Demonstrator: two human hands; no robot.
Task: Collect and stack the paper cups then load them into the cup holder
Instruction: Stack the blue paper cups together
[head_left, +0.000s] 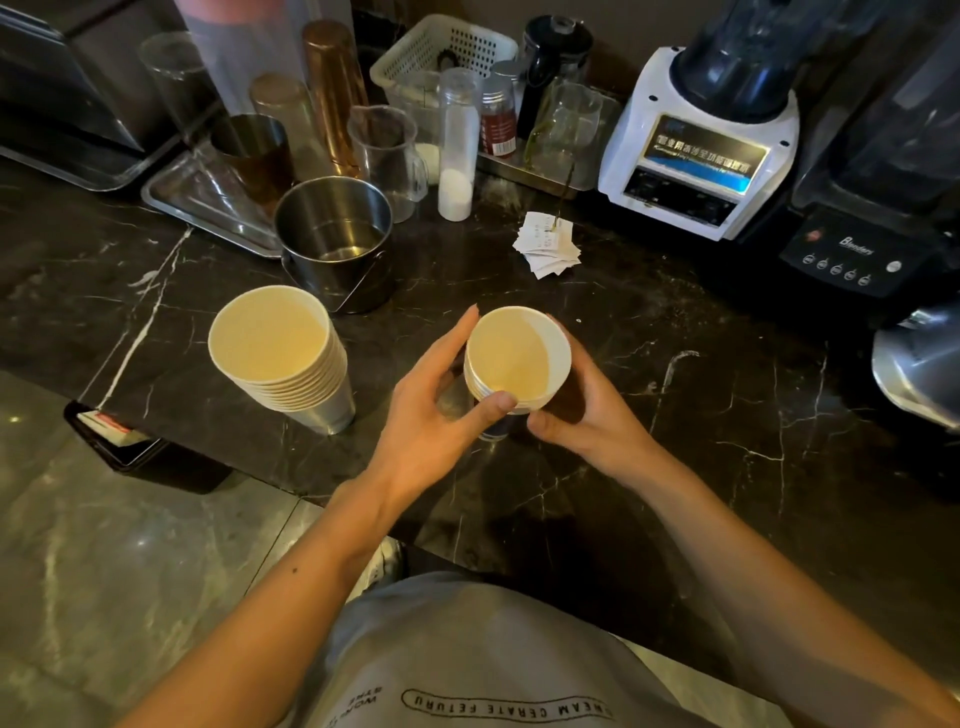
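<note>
Paper cups in a small stack (511, 358) sit between both hands over the dark marble counter (675, 415), mouths up. The left hand (431, 410) pinches it, thumb on the near rim and fingers laid long up the left wall. The right hand (587, 410) cups the other side, thumb low and its fingers mostly hidden behind the cups.

Such cups are likely very light and thin-walled, easy to dent (the rolled rims are the stiff part). A hold just under the rims, or around the nested walls, should serve best.

A larger stack (280, 353) stands tilted on the counter to the left, just in front of a steel pail (335, 234).

The held stack's base is covered by the hands, so whether it touches the counter cannot be told. No cup holder is recognisable among the clutter.
</note>
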